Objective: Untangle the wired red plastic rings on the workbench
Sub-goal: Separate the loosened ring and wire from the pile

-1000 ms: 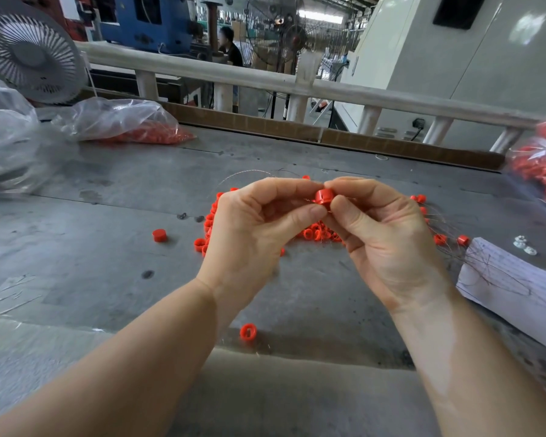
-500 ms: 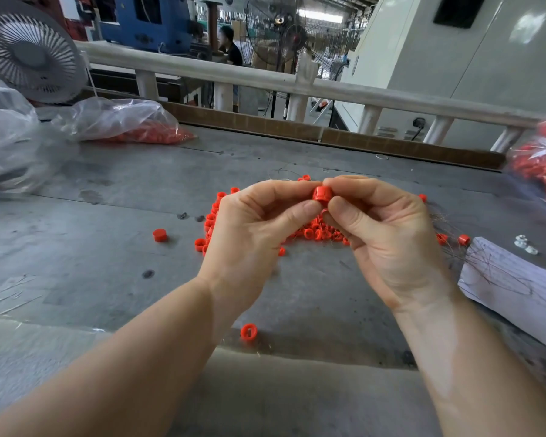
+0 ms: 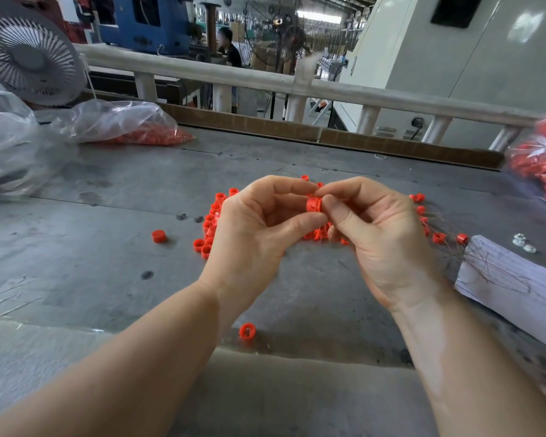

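A red plastic ring (image 3: pixel 314 205) is pinched between the fingertips of both hands above the grey workbench (image 3: pixel 108 247). My left hand (image 3: pixel 252 234) holds it from the left with thumb and forefinger, and my right hand (image 3: pixel 382 238) grips it from the right. Behind and below the hands lies a pile of red rings (image 3: pixel 210 222) on thin wire, partly hidden. More wired rings (image 3: pixel 438 238) trail to the right with fine wires. Single loose rings lie at the left (image 3: pixel 159 236) and near the front edge (image 3: pixel 246 330).
Clear plastic bags with red rings lie at the back left (image 3: pixel 123 127) and at the right edge (image 3: pixel 539 162). A white paper sheet (image 3: pixel 517 288) with wires on it lies at the right. A fan (image 3: pixel 29 55) stands back left; a white railing (image 3: pixel 328 89) runs behind the bench.
Both hands have stayed together on the ring, shifting it slightly between the fingertips. The wire loop seen above the pile a second ago no longer shows.
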`<state>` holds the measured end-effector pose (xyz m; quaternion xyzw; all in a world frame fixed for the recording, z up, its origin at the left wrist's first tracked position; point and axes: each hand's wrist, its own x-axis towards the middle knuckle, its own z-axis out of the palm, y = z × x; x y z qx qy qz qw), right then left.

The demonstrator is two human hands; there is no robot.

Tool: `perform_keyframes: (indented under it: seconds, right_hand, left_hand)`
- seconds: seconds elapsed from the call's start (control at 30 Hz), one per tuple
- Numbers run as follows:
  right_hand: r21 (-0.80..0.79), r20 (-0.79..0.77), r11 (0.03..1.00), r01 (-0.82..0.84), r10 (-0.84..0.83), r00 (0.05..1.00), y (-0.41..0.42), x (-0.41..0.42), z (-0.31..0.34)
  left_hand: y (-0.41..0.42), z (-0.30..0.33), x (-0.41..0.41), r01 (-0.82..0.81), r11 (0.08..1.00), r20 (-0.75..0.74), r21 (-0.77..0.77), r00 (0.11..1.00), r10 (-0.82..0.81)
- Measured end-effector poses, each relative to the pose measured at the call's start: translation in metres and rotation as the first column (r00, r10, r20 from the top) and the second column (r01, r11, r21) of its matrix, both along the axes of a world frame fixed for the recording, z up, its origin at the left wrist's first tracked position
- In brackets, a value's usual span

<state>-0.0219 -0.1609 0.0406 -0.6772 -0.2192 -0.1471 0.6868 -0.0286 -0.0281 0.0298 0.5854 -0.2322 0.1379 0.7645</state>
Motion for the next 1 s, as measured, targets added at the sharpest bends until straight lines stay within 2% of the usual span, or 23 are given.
perform_keyframes:
  seconds: [0.53,0.77,0.87,1.0]
  right_hand:
    - [-0.07,0.035,0.995,0.074,-0.072,0.997,-0.003,0.0,-0.001]
    - [-0.229,0.111,0.967,0.111,-0.088,0.99,0.005,-0.008,0.0]
    - [-0.258,0.111,0.954,0.15,-0.125,0.986,0.006,-0.008,-0.001]
    - [-0.277,0.114,0.934,0.224,-0.199,0.973,0.006,-0.005,-0.002]
  left_hand:
    - [-0.001,-0.001,0.0,-0.229,0.964,0.081,0.133,0.972,0.219]
    - [0.001,-0.006,0.005,-0.327,0.923,0.084,0.204,0.945,0.317]
    - [0.001,-0.01,0.007,-0.385,0.879,0.125,0.281,0.923,0.364]
    - [0.0,-0.01,0.006,-0.37,0.873,0.135,0.318,0.929,0.344]
